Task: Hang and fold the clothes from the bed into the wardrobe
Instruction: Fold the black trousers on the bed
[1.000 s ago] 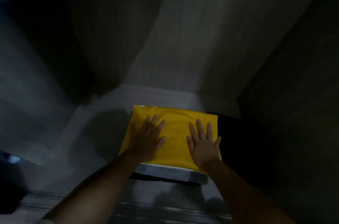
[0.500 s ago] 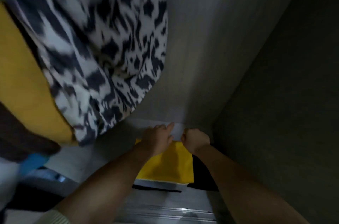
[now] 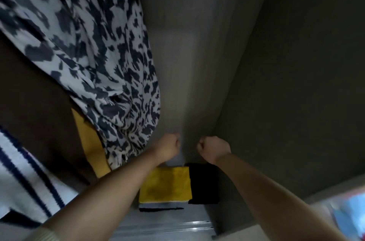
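Note:
A folded yellow garment (image 3: pixel 167 185) tops a small stack on the wardrobe floor (image 3: pixel 164 225), with grey and black folded layers (image 3: pixel 161 206) under it. A black folded item (image 3: pixel 204 183) lies right beside the stack. My left hand (image 3: pixel 167 147) and my right hand (image 3: pixel 214 148) hover above the stack with fingers curled into fists, holding nothing. Both are lifted clear of the yellow garment.
Hanging clothes fill the left: a white garment with dark blue blotches (image 3: pixel 88 47), a brown one (image 3: pixel 39 118), a yellow one (image 3: pixel 90 146) and a white one with navy stripes (image 3: pixel 25 177). The wardrobe's back panel (image 3: pixel 187 63) and dark right wall (image 3: pixel 296 82) close in the space.
Both hands left the yellow garment, curled into fists and rose. My head lifted, so the hanging clothes came into view and the stack looks smaller.

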### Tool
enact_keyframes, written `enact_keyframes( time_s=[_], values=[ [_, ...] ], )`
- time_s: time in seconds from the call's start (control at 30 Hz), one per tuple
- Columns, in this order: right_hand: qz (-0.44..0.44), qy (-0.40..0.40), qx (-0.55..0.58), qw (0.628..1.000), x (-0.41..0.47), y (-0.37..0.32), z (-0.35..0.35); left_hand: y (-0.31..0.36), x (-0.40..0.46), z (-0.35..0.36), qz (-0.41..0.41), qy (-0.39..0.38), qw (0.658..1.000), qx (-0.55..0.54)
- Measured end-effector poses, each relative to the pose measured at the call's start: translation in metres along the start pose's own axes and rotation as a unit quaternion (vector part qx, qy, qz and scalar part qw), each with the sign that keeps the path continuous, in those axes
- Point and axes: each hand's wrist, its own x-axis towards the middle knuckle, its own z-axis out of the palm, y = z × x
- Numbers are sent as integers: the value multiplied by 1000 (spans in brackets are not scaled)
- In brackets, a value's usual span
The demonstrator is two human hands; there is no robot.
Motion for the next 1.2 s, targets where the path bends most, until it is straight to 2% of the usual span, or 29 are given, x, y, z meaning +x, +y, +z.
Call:
enact_keyframes(
  time_s=[0.17,0.33,0.53,0.73,0.87,1.2],
  values=[
    [46,13,14,999,-51,8,-11,19,-27,-4,40,-26,998,48],
    [118,16,40,992,-115,16,1,26,-28,31,113,-28,987,112],
    [229,10,27,973,-209,62,12,82,-40,94,208,-106,958,164],
    [361,32,55,931,-312,129,6,187,-65,156,370,-177,881,238],
    [438,39,57,896,-387,184,8,283,-87,200,448,-164,844,245],
    [541,15,99,835,-568,342,13,492,-133,321,511,-211,801,230]
  ],
)
